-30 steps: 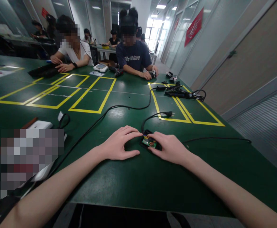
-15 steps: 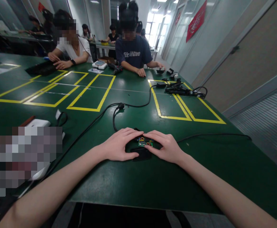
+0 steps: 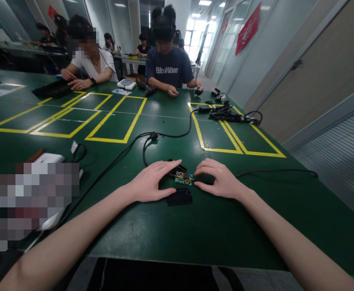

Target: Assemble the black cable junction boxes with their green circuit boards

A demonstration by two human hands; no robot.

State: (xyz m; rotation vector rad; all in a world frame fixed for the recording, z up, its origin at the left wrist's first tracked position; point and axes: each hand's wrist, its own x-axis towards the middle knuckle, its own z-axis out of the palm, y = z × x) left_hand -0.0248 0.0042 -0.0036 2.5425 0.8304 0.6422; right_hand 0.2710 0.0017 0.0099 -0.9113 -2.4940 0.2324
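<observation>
Head view: closest to us is the bare front stretch of a glossy dark green tabletop point(image 3: 152, 234), and a bit further in lies a small black rectangular plastic-looking shell piece point(image 3: 180, 197), on its own. Our left hand point(image 3: 152, 182) is spread wide, gripping nothing, with the thumb tip at or just beside that shell; we can't tell if it touches. Our right hand point(image 3: 218, 180) is curled with a gap between thumb and index finger, right at the end of a small green circuit board with copper-coloured ring coils point(image 3: 183, 179); can't say whether it's pinching the wires there. The board sits on the table between our hands, just past the shell. Beyond it there's another dark piece point(image 3: 180, 167), partly hidden by our left index finger. As far along as we'd judge: the casing looks opened and the board is out, but it seems to be wired up, and no shell is around it. A thin black cable point(image 3: 274, 172) runs off right, and a black plug point(image 3: 154, 136) lies further out. Past that: yellow tape rectangles point(image 3: 106, 140), a heap of black adapters and cords point(image 3: 228, 117), then a co-worker in a navy T-shirt point(image 3: 171, 66).
</observation>
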